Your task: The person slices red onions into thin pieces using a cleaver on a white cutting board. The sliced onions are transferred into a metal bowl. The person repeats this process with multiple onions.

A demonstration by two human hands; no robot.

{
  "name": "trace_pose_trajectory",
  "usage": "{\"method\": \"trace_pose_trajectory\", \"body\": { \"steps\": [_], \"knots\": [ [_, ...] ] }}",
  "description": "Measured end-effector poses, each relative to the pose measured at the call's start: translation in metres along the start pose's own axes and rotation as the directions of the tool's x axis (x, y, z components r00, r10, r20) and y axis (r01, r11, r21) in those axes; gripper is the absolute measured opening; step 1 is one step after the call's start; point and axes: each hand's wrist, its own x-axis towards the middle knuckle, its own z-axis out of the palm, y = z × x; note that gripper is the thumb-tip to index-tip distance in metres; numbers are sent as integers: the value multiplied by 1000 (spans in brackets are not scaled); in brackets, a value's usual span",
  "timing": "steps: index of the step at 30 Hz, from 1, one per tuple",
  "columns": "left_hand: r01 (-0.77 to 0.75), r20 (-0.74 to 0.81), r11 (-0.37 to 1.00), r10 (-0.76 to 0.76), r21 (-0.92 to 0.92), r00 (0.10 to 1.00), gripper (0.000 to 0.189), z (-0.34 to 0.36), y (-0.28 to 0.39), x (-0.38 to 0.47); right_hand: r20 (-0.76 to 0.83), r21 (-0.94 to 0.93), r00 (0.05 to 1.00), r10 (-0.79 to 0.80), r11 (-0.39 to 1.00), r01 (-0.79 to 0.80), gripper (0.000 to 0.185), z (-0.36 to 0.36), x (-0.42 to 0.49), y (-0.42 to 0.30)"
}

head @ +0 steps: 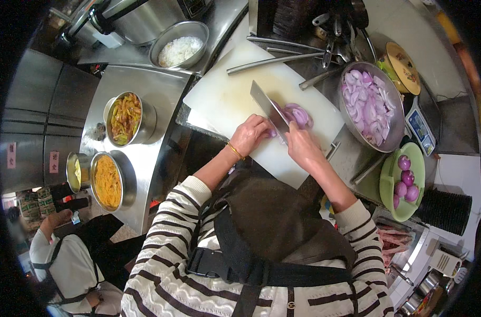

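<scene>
My right hand grips a cleaver by its handle, the broad blade standing over the white cutting board. Beside the blade's left face, the bent fingers of my left hand are closed on a small piece of red onion. Sliced red onion lies on the board to the right of the blade, partly hidden by it. A large metal bowl of cut red onion pieces stands right of the board.
A green basin holds several whole red onions. Metal rods reach over the board's far edge. At left, metal containers hold cooked strips and orange shreds; a bowl of rice sits behind. Another person is at lower left.
</scene>
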Motion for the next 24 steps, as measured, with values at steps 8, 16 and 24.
{"method": "trace_pose_trajectory", "body": {
  "steps": [8,16,24],
  "knots": [
    [80,83,996,-83,47,993,24,3,-3,-5,-47,-19,998,37,999,-38,19,59,12,7],
    [-115,205,969,69,221,976,28,15,-13,22,-126,72,992,-6,997,15,30,30,20,52],
    [-44,121,992,30,118,992,20,0,-4,22,6,-3,996,87,996,-87,23,-8,1,23]
  ]
}}
